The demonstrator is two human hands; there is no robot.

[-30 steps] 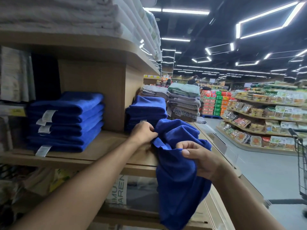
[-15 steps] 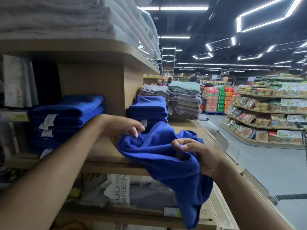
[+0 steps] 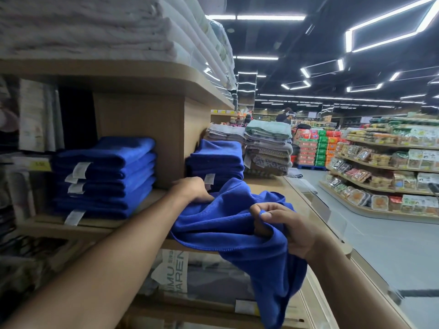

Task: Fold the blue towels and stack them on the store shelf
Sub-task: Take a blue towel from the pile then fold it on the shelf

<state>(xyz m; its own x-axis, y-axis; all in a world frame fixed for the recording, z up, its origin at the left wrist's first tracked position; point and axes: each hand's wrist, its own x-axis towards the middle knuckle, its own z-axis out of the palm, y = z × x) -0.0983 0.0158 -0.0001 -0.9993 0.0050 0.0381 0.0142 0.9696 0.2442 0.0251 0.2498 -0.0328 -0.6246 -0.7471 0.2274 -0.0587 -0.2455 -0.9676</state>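
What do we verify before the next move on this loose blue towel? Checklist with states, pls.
1. Both hands on the loose blue towel: ok. The left hand grips its far edge and the right hand pinches the near edge.
2. Towel flat for folding: not ok. It is bunched, and one end hangs below the shelf edge.
3. Corners found: cannot tell, hidden in the folds.
4. Left stack neat: ok.
5. Right stack neat: ok. It sits just behind the left hand.
6. Which stack takes this towel: cannot tell.
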